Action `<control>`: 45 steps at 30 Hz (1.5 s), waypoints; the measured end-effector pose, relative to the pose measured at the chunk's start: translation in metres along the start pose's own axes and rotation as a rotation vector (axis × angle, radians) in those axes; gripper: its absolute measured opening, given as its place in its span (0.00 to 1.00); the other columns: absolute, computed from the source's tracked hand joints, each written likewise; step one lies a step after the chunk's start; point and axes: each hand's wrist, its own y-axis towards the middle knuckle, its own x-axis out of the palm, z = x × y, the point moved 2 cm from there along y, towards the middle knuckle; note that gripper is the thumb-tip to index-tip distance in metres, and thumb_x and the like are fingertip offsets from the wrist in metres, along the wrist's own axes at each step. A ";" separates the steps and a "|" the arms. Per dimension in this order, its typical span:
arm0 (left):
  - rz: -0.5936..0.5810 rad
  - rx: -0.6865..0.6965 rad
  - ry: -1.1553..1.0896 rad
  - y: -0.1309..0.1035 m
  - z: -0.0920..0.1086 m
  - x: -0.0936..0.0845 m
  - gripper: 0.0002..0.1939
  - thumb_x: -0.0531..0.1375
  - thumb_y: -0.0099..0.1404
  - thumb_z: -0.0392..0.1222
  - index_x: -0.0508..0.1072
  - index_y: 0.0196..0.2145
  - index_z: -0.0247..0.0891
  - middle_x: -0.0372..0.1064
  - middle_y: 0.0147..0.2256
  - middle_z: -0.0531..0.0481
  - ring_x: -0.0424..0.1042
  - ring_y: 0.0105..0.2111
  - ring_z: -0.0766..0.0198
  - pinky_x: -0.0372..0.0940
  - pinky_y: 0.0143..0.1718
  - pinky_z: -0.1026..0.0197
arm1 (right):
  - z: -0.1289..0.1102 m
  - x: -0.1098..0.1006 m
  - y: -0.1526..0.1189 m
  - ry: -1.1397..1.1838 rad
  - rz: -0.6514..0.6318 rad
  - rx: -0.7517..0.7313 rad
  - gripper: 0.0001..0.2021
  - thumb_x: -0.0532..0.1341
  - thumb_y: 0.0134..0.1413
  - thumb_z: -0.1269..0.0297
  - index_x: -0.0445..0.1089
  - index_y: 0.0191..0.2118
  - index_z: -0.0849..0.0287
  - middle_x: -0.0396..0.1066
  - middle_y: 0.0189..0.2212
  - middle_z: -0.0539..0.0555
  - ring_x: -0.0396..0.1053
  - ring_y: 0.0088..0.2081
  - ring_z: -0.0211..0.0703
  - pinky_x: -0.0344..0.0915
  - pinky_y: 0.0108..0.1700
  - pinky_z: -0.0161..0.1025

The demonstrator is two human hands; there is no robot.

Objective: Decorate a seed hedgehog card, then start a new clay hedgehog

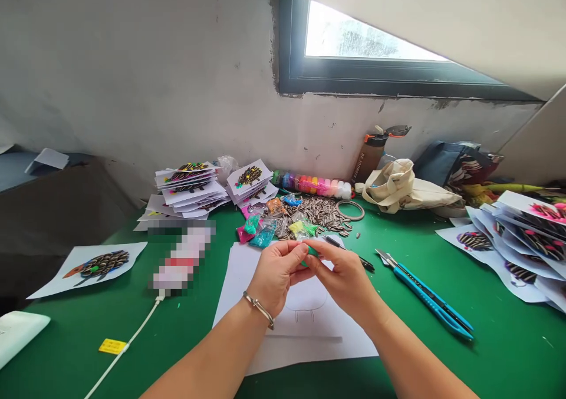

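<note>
Over the middle of the table, my left hand (278, 272) and my right hand (335, 267) meet, their fingertips closed around a small lump of green modelling clay (311, 251). Most of the clay is hidden by the fingers. Below them lies white paper (239, 281) with a pencil outline, a rounded body with two short legs, partly covered by my hands. A black pen (368, 264) rests just beyond my right hand. Farther back are small bags of coloured clay (264, 234) and a heap of sunflower seeds (325, 210).
A blue utility knife (427, 293) lies at right with its blade showing. Stacks of seed-decorated cards (190, 193) stand at back left and right (528, 240). A white cable (144, 328) runs across the left. A tape roll (350, 210), cloth bag (398, 190) and bottle (368, 154) stand behind.
</note>
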 end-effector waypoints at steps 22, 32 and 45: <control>0.054 0.081 0.181 0.003 0.001 -0.005 0.31 0.70 0.51 0.47 0.68 0.50 0.35 0.73 0.38 0.43 0.72 0.40 0.58 0.71 0.42 0.51 | 0.008 0.003 -0.005 -0.213 0.228 -0.161 0.12 0.57 0.59 0.62 0.74 0.46 0.53 0.77 0.39 0.53 0.73 0.39 0.45 0.70 0.42 0.41; -0.041 0.027 0.238 0.001 0.009 -0.001 0.18 0.70 0.50 0.50 0.77 0.31 0.32 0.73 0.29 0.47 0.72 0.28 0.64 0.68 0.33 0.60 | 0.006 -0.002 -0.002 -0.125 0.086 0.042 0.16 0.58 0.58 0.53 0.72 0.46 0.57 0.74 0.35 0.55 0.68 0.31 0.43 0.66 0.31 0.39; -0.049 0.120 0.461 0.004 0.010 -0.009 0.16 0.67 0.53 0.50 0.75 0.29 0.33 0.71 0.25 0.49 0.70 0.21 0.67 0.64 0.23 0.64 | 0.002 -0.009 0.000 0.286 -0.126 0.349 0.18 0.62 0.51 0.47 0.71 0.36 0.59 0.68 0.24 0.50 0.66 0.26 0.38 0.60 0.26 0.35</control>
